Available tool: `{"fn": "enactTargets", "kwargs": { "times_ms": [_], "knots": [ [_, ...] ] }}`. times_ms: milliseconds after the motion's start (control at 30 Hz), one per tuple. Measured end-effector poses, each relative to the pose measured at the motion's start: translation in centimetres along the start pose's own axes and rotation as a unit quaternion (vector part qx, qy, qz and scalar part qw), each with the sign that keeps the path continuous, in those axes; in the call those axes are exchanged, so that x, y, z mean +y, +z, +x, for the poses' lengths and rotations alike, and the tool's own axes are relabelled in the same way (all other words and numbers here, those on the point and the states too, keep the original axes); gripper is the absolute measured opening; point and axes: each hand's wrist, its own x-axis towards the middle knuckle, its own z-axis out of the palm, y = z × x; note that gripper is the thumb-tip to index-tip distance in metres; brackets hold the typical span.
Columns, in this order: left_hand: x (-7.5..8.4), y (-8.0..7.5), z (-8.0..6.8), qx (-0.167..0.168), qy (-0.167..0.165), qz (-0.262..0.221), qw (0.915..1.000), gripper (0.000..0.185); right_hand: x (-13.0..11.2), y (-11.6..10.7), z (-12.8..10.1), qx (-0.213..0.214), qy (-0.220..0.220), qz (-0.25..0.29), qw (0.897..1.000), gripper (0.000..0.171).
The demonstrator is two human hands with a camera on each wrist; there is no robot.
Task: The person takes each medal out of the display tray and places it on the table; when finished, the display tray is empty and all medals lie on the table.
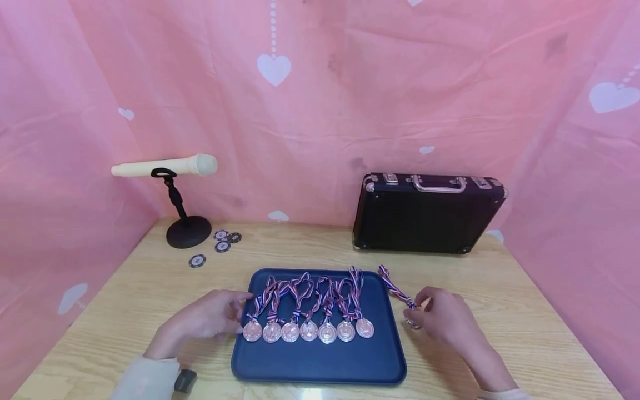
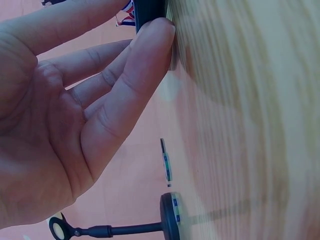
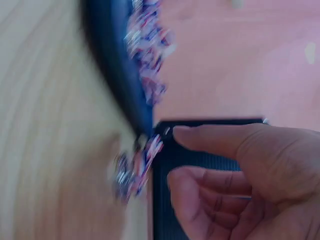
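Note:
Several round medals (image 1: 327, 333) lie in a row on a dark blue tray (image 1: 320, 366), their striped ribbons bunched toward the far side. My left hand (image 1: 212, 315) is at the tray's left edge, fingers fairly straight, fingertips right at the rim in the left wrist view. One separate medal (image 1: 412, 323) lies on the table just right of the tray, its knotted ribbon (image 1: 392, 287) stretching back past the tray's corner. My right hand (image 1: 444, 315) is over this medal; the right wrist view shows a gap between its loosely bent fingers (image 3: 182, 192) and the medal.
A black briefcase (image 1: 430, 219) with a metal handle stands at the back right. At the back left, a white microphone (image 1: 165, 165) rests in a black stand (image 1: 188, 230). Poker chips (image 1: 197, 260) lie near it. Pink cloth (image 1: 320, 128) hangs around the wooden table (image 1: 495, 300).

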Motion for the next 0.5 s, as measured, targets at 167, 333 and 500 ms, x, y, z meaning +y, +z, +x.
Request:
{"fn": "enactTargets", "kwargs": {
  "times_ms": [167,333,500],
  "knots": [
    [-0.1,-0.2,0.1,0.0,0.005,-0.002,1.0,0.07,-3.1,1.6,-0.3,-0.024,-0.022,0.055,0.998,0.028],
    [-0.4,-0.2,0.1,-0.003,0.031,-0.006,0.9995,0.071,-4.7,3.8,-0.3,-0.052,-0.04,0.07,0.995,0.031],
    [-0.3,-0.1,0.2,-0.003,0.017,-0.003,0.9999,0.071,-5.1,5.0,-0.4,-0.055,-0.045,0.058,0.996,0.032]
  ]
}}
